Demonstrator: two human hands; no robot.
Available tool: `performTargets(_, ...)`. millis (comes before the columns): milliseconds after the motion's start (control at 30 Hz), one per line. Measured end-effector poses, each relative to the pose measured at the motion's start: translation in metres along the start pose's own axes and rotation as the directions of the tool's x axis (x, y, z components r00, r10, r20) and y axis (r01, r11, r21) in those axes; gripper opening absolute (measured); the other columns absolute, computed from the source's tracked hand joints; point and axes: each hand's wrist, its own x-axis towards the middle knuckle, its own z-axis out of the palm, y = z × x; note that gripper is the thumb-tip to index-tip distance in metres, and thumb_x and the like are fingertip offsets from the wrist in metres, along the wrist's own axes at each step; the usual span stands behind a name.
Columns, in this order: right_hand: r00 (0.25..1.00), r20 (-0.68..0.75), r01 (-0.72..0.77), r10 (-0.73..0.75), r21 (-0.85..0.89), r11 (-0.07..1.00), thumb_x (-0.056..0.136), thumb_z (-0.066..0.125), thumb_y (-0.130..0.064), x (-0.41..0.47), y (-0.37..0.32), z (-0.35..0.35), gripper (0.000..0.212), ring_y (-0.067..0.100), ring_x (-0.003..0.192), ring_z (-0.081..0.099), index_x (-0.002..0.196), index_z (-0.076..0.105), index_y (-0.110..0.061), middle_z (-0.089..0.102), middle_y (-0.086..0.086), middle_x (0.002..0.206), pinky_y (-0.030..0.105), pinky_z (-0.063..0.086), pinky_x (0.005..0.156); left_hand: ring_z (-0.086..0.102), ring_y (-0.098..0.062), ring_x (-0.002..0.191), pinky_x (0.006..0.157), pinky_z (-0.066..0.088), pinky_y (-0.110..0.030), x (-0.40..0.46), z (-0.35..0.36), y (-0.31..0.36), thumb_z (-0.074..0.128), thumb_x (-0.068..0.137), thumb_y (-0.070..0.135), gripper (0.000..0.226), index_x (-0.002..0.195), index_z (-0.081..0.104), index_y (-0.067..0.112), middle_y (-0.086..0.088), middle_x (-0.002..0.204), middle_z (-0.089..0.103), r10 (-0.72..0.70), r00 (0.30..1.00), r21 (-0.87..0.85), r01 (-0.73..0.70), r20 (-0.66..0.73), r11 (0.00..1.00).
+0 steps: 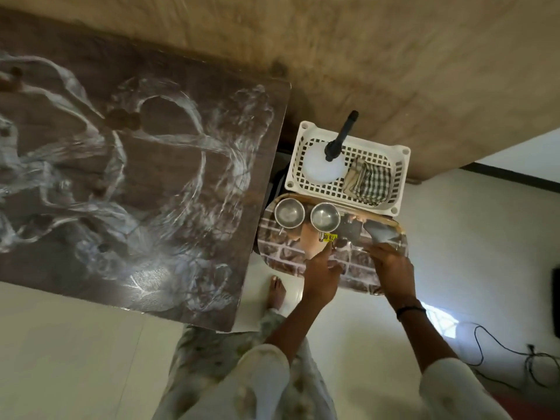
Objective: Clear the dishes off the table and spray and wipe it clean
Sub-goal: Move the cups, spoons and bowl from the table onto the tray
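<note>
**Observer:** Two steel cups (289, 212) are sitting upright side by side at the far edge of a shiny tray (285, 256), which is lying just beside the surface (136, 177) and off its right-hand end. The left hand (322, 275) is hovering over the tray's middle with fingers loosely extended, one reaching toward the yellow price sticker (330, 237) near the right-hand cup (325, 217); it is grasping nothing. The right hand (391, 262) is lying flat on the tray's right part, fingers straight, also holding nothing.

**Recorder:** Which step is she working on?

**Observer:** Clearing appears to be finishing. No dishes are showing on the surface; only pale swirls and a few dark spots are marking its dark top. So the dishes look to be parked on the tray, and both hands are seemingly settling or letting go of it.

**Recorder:** And next?

**Observer:** Probably the spraying. A white spray bottle (325, 165) with a black nozzle is standing in the white basket (400, 177) just beyond the tray, with a folded checked cloth (368, 180) lying beside it in the same basket. One hand is needing to reach past the cups without knocking them, take the bottle and carry it back over the surface.
</note>
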Motion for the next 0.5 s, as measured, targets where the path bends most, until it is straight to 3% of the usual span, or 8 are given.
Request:
performTargets(233,0.999,0.009,-0.039,0.040,-0.092,0.995,0.070,0.076,0.004,0.029,0.007,0.011,0.032,0.036,0.079,0.069,0.097,0.076,-0.011,0.074,0.009,0.098,0.042,0.057,0.068,0.051,-0.029,0.126,0.105,0.043,-0.042,0.017,0.007,-0.003,0.060,0.088,0.012,0.065,0.146,0.032,0.016,-0.009,0.144,0.046,-0.023,0.993,0.012,0.022,0.119,1.000)
performTargets(400,1.000,0.009,-0.029,0.030,-0.121,0.992,0.076,0.076,-0.007,0.036,0.013,0.024,0.024,0.027,0.091,0.070,0.098,0.076,-0.014,0.073,0.005,0.104,0.038,0.051,0.088,0.046,-0.027,0.131,0.107,0.040,-0.040,0.021,0.002,-0.008,0.056,0.090,0.012,0.059,0.145,0.035,0.013,-0.009,0.147,0.043,-0.030,0.990,0.011,0.029,0.135,1.000)
performTargets(500,1.000,-0.026,-0.010,0.007,-0.126,0.992,0.071,0.080,-0.002,0.036,0.011,0.023,0.025,0.026,0.088,0.070,0.094,0.077,-0.013,0.074,0.006,0.100,0.034,0.052,0.084,0.047,-0.029,0.130,0.106,0.042,-0.041,0.021,-0.002,-0.009,0.056,0.090,0.012,0.057,0.144,0.036,0.010,-0.012,0.145,0.044,-0.038,0.989,0.011,0.037,0.143,0.999)
